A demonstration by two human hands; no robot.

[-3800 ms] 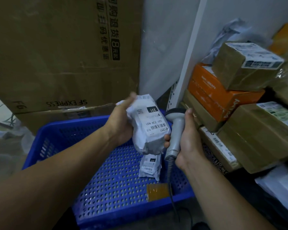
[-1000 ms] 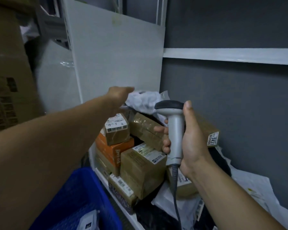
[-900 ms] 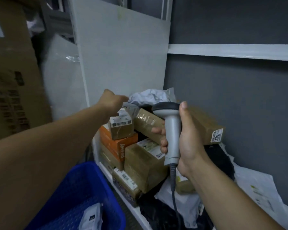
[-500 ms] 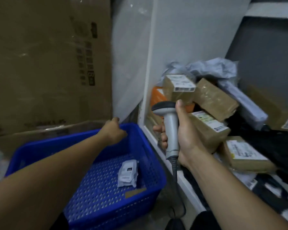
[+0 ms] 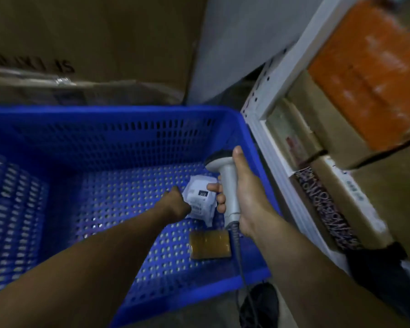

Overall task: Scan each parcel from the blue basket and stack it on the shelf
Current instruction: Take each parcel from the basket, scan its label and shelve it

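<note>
A small white parcel (image 5: 201, 197) with a black-and-white label lies on the floor of the blue basket (image 5: 118, 112), near its right wall. My left hand (image 5: 174, 203) reaches down into the basket, and its fingers curl over the parcel's left edge. My right hand (image 5: 246, 195) holds a grey barcode scanner (image 5: 227, 185) upright just right of the parcel, head pointing left. A flat brown taped packet (image 5: 210, 245) lies in the basket in front of the parcel. To the right stands the white shelf (image 5: 270, 143), stacked with parcels.
An orange box (image 5: 369, 74) and several brown cartons (image 5: 329, 129) fill the shelf. Large cardboard boxes (image 5: 92, 43) stand behind the basket. The scanner's cable (image 5: 242, 261) hangs over the basket's front edge to the floor.
My left hand left the earlier white parcel on the shelf pile, swung back down and dropped from the basket's rim onto the small parcel. My view tilted down. The scanner stays in my right hand.
</note>
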